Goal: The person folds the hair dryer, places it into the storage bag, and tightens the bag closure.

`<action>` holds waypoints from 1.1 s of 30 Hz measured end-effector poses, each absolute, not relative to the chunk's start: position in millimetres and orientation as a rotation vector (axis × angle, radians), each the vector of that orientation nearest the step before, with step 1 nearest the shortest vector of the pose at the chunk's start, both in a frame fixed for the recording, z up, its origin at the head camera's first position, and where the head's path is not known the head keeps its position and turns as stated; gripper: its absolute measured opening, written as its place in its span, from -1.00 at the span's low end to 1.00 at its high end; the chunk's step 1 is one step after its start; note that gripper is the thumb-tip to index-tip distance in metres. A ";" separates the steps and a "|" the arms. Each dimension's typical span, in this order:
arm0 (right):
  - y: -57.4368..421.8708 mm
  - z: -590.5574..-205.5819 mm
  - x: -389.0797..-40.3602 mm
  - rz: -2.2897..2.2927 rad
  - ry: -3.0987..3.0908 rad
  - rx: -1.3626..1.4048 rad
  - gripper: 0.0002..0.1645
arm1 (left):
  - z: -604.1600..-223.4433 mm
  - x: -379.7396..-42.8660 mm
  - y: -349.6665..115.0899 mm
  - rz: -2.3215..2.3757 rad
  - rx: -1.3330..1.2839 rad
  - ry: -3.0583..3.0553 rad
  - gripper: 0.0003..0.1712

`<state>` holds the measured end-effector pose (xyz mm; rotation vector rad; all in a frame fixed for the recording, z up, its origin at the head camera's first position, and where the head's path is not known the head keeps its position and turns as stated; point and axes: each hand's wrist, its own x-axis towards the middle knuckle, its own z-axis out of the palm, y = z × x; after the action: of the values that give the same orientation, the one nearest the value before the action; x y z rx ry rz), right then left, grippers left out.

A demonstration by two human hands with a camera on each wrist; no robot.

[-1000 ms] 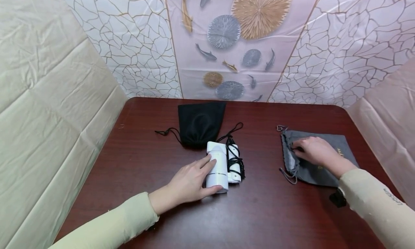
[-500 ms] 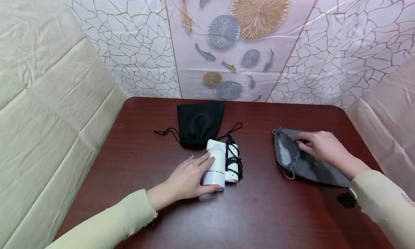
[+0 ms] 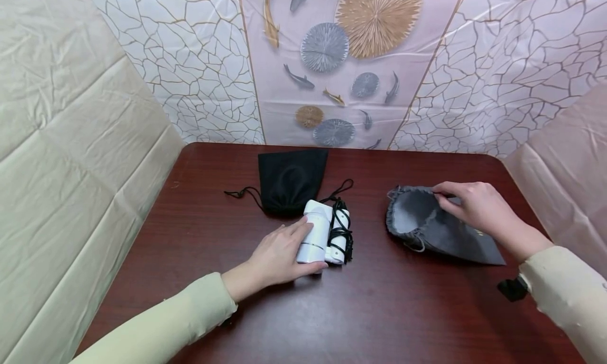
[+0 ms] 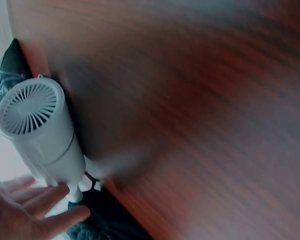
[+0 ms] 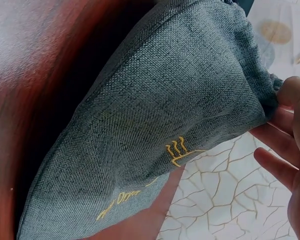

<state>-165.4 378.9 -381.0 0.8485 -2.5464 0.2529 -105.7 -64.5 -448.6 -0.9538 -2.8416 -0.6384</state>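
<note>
My left hand [image 3: 277, 256] grips the barrel of a white folding hair dryer [image 3: 316, 229], thumb at its near end and fingers along its left side. A black cord [image 3: 340, 232] is wound round the dryer's folded handle. In the left wrist view the dryer's round vented end [image 4: 30, 107] faces the camera. My right hand [image 3: 481, 206] pinches the upper rim of a grey drawstring bag [image 3: 460, 240] between thumb and fingers. The bag's mouth gapes toward the left and shows a pale lining [image 3: 411, 211]. Yellow lettering and a wavy mark show on its cloth [image 5: 155, 100] in the right wrist view.
A black drawstring pouch [image 3: 291, 179] lies flat behind the dryer, its cords spread to both sides. All of this is on a dark red-brown wooden table [image 3: 370, 311]. Patterned cloth [image 3: 208, 64] hangs at the back, with plain cloth [image 3: 80, 143] on the left side.
My right hand has drawn the grey bag's upper rim up, and its mouth has widened and shifted left. The dryer's near end has moved slightly away from me with my left hand on it.
</note>
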 end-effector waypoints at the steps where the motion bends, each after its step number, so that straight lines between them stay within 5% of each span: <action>1: 377.4 -380.1 -166.0 0.257 -2.538 0.856 -0.68 | -448.3 -104.5 -62.8 -0.646 -0.928 -2.848 0.03; 17: 354.5 -377.0 -179.7 0.291 -2.519 0.908 -0.68 | -460.0 -78.3 -34.2 -0.271 -0.906 -2.767 0.14; 33: 347.5 -375.1 -179.0 0.294 -2.513 0.916 -0.66 | -467.5 -82.5 -58.4 -0.197 -0.907 -2.712 0.07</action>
<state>-179.0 347.5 -375.1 0.9164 -2.5129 0.2937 -82.5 -58.4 -467.5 -0.9070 -2.7121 -0.1967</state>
